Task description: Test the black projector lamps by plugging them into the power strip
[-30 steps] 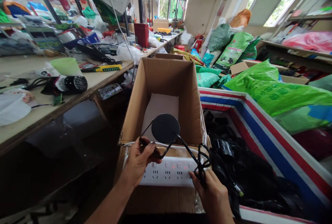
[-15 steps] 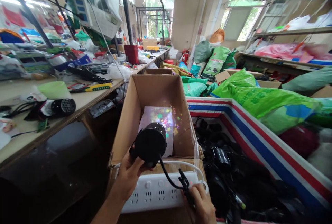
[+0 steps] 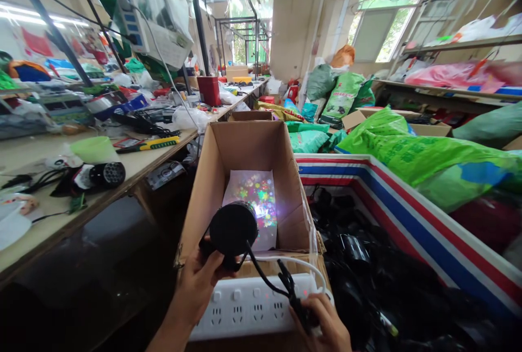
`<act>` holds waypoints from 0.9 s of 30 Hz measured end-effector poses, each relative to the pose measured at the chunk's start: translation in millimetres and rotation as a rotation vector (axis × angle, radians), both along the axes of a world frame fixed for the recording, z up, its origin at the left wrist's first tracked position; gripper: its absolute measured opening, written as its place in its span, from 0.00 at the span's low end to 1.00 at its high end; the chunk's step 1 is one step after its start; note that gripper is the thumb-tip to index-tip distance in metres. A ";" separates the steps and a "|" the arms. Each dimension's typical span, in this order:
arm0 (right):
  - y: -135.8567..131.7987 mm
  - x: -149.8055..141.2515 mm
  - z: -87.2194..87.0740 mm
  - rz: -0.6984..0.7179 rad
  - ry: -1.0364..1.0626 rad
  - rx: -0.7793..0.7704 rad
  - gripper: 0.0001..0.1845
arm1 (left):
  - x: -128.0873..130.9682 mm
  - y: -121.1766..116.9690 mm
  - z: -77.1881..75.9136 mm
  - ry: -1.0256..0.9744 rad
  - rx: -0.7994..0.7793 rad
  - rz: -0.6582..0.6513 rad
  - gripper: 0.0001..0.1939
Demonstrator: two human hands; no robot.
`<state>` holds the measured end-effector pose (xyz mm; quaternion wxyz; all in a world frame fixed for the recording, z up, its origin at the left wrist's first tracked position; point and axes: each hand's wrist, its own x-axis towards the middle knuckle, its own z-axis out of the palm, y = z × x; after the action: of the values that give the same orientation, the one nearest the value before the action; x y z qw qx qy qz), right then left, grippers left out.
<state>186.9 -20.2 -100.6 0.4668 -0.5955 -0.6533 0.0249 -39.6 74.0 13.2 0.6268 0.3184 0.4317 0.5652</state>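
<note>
A round black projector light (image 3: 233, 228) is gripped by my left hand (image 3: 199, 276) at its bracket, over the near end of an open cardboard box (image 3: 248, 137). Its coloured spots fall on a white paper sheet (image 3: 267, 229) inside the box. A black cord (image 3: 261, 273) runs from the light's back to a tied bundle near my right hand (image 3: 322, 314). My right hand's fingers are closed around the black plug end (image 3: 302, 314) at the right end of a white power strip (image 3: 238, 308), where a red indicator glows. The plug's prongs are hidden.
Right of the box stands a striped bin (image 3: 424, 232) full of black lights (image 3: 354, 248). On the left, a workbench (image 3: 134, 164) carries another black light (image 3: 106, 175), a yellow-handled tool (image 3: 159, 142) and a pale green cup (image 3: 93, 149). Green sacks (image 3: 432, 148) lie behind the bin.
The light has shifted slightly left and down, and its coloured spots lie more fully on the paper. My right hand keeps its hold at the power strip. The whole view has shifted a little.
</note>
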 end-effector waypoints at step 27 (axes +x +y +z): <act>0.0 -3.0 -22.4 -0.028 0.040 0.031 0.11 | -5.1 -6.3 6.1 0.036 0.028 -0.070 0.20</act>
<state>183.9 -20.3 -123.0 0.4891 -0.5965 -0.6360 0.0201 -44.7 67.7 19.3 0.6336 0.3521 0.4234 0.5433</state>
